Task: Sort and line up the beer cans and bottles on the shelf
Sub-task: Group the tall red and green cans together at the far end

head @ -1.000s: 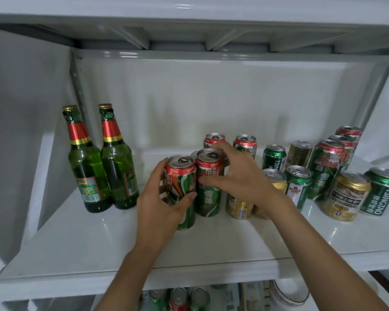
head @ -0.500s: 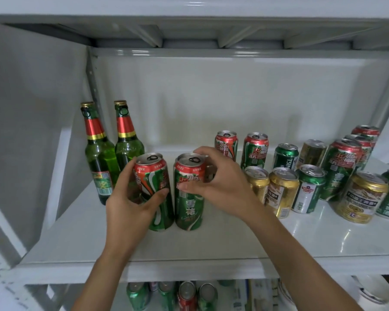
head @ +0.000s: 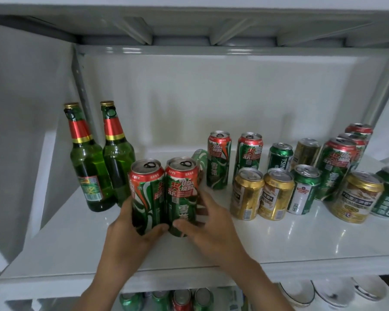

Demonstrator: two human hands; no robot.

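Head view. Two tall red-and-green cans held upright and pressed side by side near the front edge of the shelf [head: 301,248], left of its middle: left can [head: 145,196], right can [head: 182,194]. Left hand [head: 124,241] clenched round the left can, thumb across its lower front; right hand [head: 213,230] clenched round the right can, fingers [head: 202,199] wrapped behind it. Two green bottles [head: 103,167] upright just behind, toward the left rear corner. Remaining cans mixed, unsorted, along the right half; one can [head: 199,159] seemingly tipped behind the pair.

Advised: keep both cans pressed together, bases flat; slide, not lift; set just beside the bottles without knocking them; square fronts to the shelf edge before letting go.
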